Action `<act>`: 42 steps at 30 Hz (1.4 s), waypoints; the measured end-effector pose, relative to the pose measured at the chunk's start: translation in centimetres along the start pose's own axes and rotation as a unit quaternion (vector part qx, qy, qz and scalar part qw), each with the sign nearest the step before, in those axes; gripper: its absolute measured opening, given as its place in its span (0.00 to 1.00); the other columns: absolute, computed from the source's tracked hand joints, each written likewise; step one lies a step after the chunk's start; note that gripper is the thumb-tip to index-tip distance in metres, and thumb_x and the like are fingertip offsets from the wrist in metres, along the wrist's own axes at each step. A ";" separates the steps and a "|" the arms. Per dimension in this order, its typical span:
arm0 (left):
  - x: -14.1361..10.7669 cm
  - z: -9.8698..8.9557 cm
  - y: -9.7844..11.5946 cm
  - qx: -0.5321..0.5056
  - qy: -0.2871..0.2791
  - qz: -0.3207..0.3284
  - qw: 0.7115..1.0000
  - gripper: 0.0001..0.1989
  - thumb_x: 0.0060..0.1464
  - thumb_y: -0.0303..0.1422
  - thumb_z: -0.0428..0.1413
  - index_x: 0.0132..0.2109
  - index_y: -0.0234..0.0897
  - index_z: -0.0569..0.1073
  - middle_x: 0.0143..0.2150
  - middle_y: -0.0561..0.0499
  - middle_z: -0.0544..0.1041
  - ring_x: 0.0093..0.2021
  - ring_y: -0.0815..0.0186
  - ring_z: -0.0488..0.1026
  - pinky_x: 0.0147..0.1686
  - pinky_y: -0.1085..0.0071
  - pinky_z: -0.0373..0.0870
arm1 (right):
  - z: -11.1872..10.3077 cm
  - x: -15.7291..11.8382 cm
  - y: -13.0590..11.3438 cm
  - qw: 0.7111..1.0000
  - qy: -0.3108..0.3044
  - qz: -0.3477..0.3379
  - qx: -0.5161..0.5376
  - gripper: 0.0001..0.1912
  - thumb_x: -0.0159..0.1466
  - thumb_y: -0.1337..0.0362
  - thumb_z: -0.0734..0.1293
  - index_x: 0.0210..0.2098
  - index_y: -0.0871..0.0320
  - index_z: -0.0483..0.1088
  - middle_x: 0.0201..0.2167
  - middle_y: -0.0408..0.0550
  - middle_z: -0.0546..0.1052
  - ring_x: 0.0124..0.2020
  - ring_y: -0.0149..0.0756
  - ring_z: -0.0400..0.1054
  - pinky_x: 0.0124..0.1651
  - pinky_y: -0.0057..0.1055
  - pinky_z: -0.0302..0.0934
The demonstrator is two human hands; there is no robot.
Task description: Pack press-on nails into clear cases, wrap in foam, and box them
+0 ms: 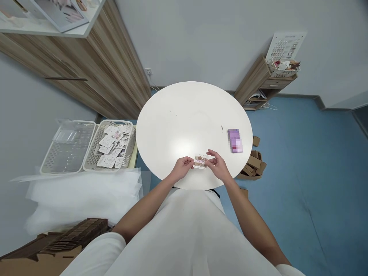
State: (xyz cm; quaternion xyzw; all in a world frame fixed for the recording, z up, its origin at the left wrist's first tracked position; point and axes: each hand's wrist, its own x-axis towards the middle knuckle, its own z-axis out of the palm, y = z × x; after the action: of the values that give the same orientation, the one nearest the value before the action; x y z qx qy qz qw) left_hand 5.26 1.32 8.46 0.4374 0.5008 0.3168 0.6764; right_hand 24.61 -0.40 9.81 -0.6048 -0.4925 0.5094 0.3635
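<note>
Near the front edge of the round white table (189, 111), a small pale card (200, 161) carries two rows of gold-brown and pinkish oval pieces. My left hand (183, 168) pinches the card's left edge between thumb and fingers. At the card's right side, my right hand (217, 165) grips the lower edge area, its index finger lifted near the upper corner. A blurred purple and pink item (235, 140) lies farther right on the table.
Left of the table stand a white basket full of cards (110, 167) and a basket with clear plastic boxes (69, 143). White sheets (86, 195) lie in front of them. Cardboard pieces in a box (253, 165) sit on the floor at right.
</note>
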 end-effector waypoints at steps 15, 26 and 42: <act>-0.9 -1.9 -0.5 0.003 0.072 0.021 0.997 0.10 0.47 0.38 0.55 0.35 0.36 0.71 0.28 0.51 0.72 0.28 0.69 0.70 0.33 0.69 0.66 | 1.2 1.2 0.0 0.964 -0.108 -0.149 -0.192 0.30 0.54 0.63 0.65 0.55 0.47 0.55 0.55 0.48 0.63 0.36 0.36 0.67 0.45 0.42 0.62; -3.0 -2.4 -0.7 0.128 0.169 0.040 0.977 0.25 0.43 0.35 0.58 0.51 0.42 0.68 0.36 0.51 0.71 0.31 0.68 0.69 0.42 0.67 0.65 | 2.8 3.9 1.3 0.949 -0.202 -0.161 -0.183 0.29 0.54 0.62 0.65 0.55 0.46 0.55 0.54 0.49 0.63 0.32 0.36 0.65 0.42 0.42 0.64; -3.8 -12.9 -4.5 0.263 0.208 0.019 0.942 0.29 0.46 0.32 0.56 0.57 0.42 0.61 0.40 0.48 0.64 0.36 0.65 0.65 0.39 0.67 0.65 | 15.9 7.0 1.3 0.953 -0.241 -0.077 -0.165 0.33 0.50 0.65 0.68 0.53 0.48 0.56 0.46 0.48 0.61 0.36 0.34 0.64 0.43 0.40 0.64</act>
State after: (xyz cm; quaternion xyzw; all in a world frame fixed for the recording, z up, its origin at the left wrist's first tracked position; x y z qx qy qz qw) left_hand -8.20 -0.33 4.42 0.5336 0.6876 0.2706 0.4114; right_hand 9.35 5.09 3.32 -0.4759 -0.6877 0.5219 0.1680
